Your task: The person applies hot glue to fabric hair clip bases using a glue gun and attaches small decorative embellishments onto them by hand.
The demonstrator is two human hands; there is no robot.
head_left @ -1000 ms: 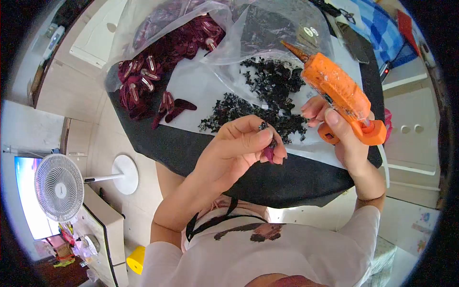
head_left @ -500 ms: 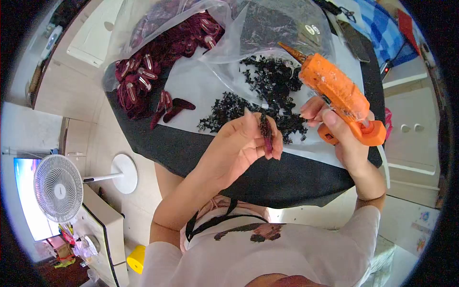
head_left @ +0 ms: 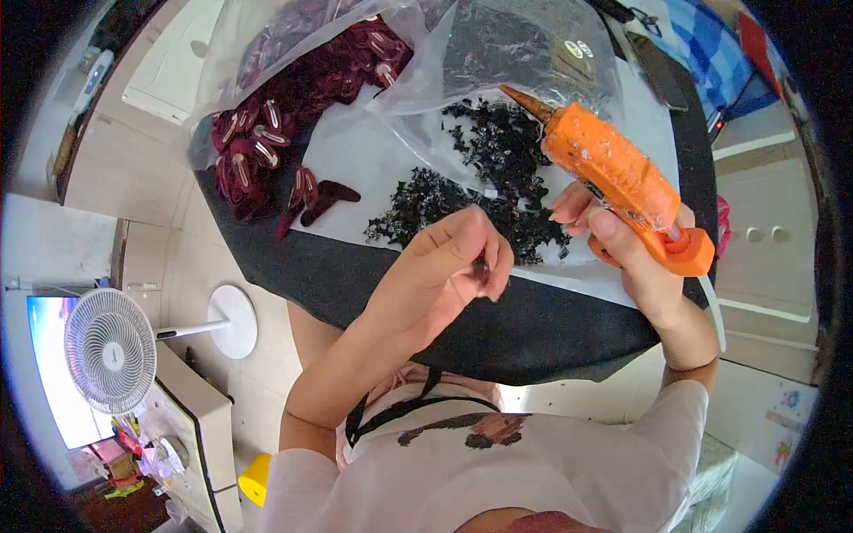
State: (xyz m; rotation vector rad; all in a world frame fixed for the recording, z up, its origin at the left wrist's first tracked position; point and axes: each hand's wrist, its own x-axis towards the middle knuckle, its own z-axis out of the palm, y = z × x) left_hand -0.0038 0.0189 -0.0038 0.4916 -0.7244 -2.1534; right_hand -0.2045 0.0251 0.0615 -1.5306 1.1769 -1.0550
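Observation:
My left hand [head_left: 437,275] is closed around a dark red hair clip [head_left: 481,266] with black on it; the fingers cover most of the clip. My right hand [head_left: 641,266] grips an orange hot glue gun [head_left: 613,164], its brown-stained nozzle pointing up and left. A white glue stick [head_left: 713,311] sticks out of the gun's back end. Beyond my hands lies a heap of small black star-like pieces [head_left: 502,151] on a white sheet [head_left: 342,151]. At the left, several dark red velvety snap hair clips [head_left: 253,151] are piled, with a few loose ones [head_left: 306,200] beside them.
A see-through plastic bag [head_left: 418,115] lies over part of the clips and black pieces. A black cloth [head_left: 284,266] covers the table. A phone [head_left: 657,75] and scissors [head_left: 647,22] lie at the back right. A white fan [head_left: 111,351] stands on the left.
My left fingers have curled inward, so the clip that showed upright between them is now mostly hidden. The glue gun has shifted slightly left and down.

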